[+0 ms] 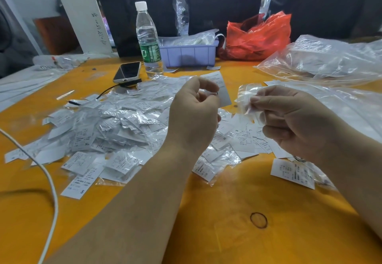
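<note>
Two hands, both raised above the middle of the worktop (pixel 227 232).

Left hand (pixel 194 115): one. We record its grip as curled, thumb and forefinger pinching one white printed label (pixel 224 92), which stands upright just above the fingertips.

Right hand (pixel 289 123): one. Its grip pinches one small clear bag (pixel 246 98) at the bag's near edge. The bag sits just right of the label, and we cannot tell whether the two touch.

Heap of bagged labels (pixel 107 123): one, left of the hands, spread wide. It has too many pieces for us to count. We read the size marks XL and S on some.

Loose labels (pixel 244 139): one smaller scatter, below and between the hands. We do not count them.

Water bottle (pixel 147 40): one, upright, white cap, green band, far centre-left.

Phone (pixel 127 71): one, screen dark, just left of the bottle.

Purple tray (pixel 190 54): one, just right of the bottle, holding clear bags.

Red plastic bag (pixel 258 38): one, right of the tray.

Large clear bags (pixel 322 59): at least two, far right, one lying nearer than the other.

Cables: two. One is a white cable (pixel 49 179) at the near left, the other a black cable (pixel 103 94) by the phone.

Rubber band (pixel 258 220): one, lying flat on the near worktop, well apart from both hands.
</note>
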